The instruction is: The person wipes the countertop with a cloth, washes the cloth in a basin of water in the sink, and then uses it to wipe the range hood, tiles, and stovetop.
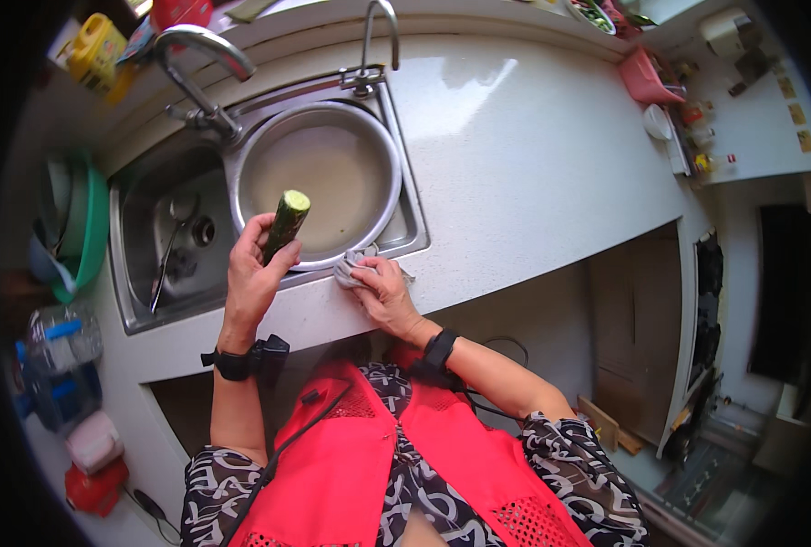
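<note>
Red vest [337, 465] is filling the bottom; centre-left, left hand [252, 275] is grasping a cucumber [287, 224], slickness perhaps risking a drop into the basin [392, 169]; right hand [385, 290] is clutching cloth [346, 272].

My left hand [256, 272] hides the lower end of the dark green, cylindrical cucumber [287, 223]; my right hand [387, 292] covers part of the crumpled grey cloth [346, 267]. The upper edge crops a rounded red object [180, 12].
</note>
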Tool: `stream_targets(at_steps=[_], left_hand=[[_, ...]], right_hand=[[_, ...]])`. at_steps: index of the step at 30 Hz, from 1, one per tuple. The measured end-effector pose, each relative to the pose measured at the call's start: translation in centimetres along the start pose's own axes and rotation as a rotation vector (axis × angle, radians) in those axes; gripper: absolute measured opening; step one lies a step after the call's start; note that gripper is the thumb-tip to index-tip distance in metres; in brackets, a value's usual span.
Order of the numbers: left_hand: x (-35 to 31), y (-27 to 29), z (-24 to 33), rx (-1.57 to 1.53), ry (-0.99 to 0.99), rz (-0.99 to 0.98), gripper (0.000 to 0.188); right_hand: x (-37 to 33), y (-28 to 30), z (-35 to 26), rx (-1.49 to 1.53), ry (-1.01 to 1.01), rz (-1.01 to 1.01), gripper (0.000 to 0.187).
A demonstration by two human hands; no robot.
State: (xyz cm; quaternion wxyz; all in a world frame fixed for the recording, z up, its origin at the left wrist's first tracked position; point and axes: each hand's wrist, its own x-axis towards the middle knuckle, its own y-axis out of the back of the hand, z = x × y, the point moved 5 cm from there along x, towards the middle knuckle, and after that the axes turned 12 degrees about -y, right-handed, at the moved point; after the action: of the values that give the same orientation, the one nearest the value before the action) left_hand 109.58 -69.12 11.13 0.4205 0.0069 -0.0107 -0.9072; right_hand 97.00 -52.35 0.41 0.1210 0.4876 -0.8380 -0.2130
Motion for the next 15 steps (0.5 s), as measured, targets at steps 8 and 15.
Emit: stream_targets(at_steps=[8, 15], left_hand=[[-6.9, 3.8, 0.3, 0.052, 0.000, 0.212, 0.036], [-13.5, 6.8, -2.3, 0.060, 0.048, 0.352, 0.033]], right_hand=[[0.3, 11.7, 3.9, 0.328, -0.319, 0.149, 0.019], [-4.3, 25.2, 17.0, -0.574, -0.417, 0.686, 0.042]])
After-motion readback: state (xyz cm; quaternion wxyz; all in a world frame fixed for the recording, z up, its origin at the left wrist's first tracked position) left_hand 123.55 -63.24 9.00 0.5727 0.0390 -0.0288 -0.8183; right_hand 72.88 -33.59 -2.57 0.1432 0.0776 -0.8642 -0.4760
